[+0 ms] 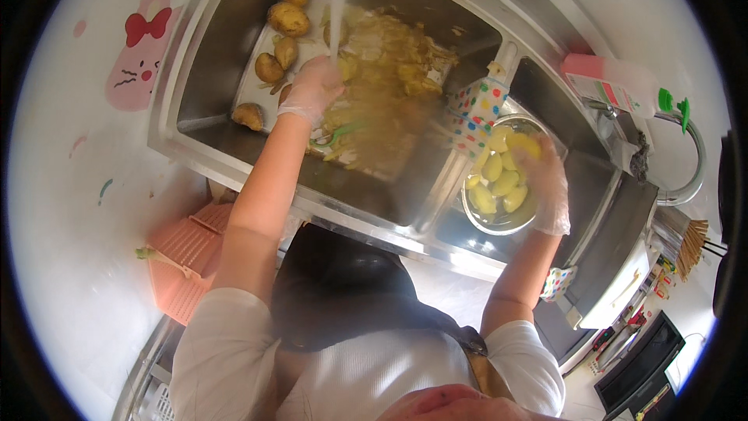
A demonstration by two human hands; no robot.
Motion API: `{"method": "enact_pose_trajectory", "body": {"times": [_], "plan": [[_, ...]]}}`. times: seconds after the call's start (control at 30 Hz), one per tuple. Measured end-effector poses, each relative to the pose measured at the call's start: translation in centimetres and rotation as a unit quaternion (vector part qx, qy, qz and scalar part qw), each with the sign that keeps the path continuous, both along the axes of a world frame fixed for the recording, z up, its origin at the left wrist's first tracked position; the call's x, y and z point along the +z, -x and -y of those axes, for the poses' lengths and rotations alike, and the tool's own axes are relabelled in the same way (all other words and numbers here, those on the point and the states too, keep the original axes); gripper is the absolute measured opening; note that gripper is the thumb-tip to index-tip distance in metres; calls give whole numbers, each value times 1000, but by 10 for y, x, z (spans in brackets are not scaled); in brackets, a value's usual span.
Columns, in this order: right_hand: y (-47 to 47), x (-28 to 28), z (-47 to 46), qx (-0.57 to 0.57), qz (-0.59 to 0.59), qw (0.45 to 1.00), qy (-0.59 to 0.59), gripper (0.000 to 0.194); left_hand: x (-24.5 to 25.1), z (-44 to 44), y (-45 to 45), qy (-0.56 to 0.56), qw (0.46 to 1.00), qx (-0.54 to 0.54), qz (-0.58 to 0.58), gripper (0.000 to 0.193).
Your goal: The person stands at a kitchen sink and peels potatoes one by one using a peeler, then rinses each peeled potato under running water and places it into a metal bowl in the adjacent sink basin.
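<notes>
My left hand [315, 86], in a clear plastic glove, is in the large sink basin beside the stream of running water [340, 6]; its fingers are partly hidden, and whether it holds anything is unclear. Unpeeled potatoes [288, 19] lie to its left on a white board [250, 83]. Potato peelings [374, 52] spread over the board to its right, with a green-handled tool [339, 133] among them. My right hand [540, 178], gloved too and blurred, is over the right side of a metal bowl [501, 233] of peeled potatoes [492, 167] in water, touching a yellow potato [523, 145].
A dotted cloth-like wrap [476, 111] sits on the divider between the basins. Behind the smaller basin are a pink detergent bottle [613, 83] and a curved metal faucet [695, 158]. Wooden skewers [691, 245] stand at the right. An orange plastic basket [187, 245] is below the sink at left.
</notes>
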State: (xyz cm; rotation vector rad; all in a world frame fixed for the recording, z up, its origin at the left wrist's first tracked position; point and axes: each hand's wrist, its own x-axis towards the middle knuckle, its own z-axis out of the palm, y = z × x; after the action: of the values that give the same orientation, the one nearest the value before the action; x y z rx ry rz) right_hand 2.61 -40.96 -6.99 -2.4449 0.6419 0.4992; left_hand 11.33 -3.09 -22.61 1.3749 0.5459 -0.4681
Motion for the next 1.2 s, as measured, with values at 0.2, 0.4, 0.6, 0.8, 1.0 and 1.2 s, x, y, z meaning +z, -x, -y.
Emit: {"method": "enact_pose_trajectory", "body": {"times": [0.2,0.4,0.6,0.8,1.0,1.2], "plan": [[-5,-31,4,-25,114,991,-69,54,-73,2,-1,157,979,121,-46,26],[-110,-55,-66,-3,277,899,-340,35,-74,-27,-1,-426,891,-153,3,26],[-91,-203,-172,337,117,928,-112,32,-62,-78,12,-555,661,-484,-147,35],[-24,-263,-240,391,-36,919,-45,19,-131,-88,-1,-483,835,-242,-100,31],[10,-261,-244,512,-26,852,111,16,-140,-97,-10,-490,842,-192,-124,41],[-10,-272,-224,407,-92,906,67,30,-99,-95,-19,-508,858,-64,-31,49]]}}
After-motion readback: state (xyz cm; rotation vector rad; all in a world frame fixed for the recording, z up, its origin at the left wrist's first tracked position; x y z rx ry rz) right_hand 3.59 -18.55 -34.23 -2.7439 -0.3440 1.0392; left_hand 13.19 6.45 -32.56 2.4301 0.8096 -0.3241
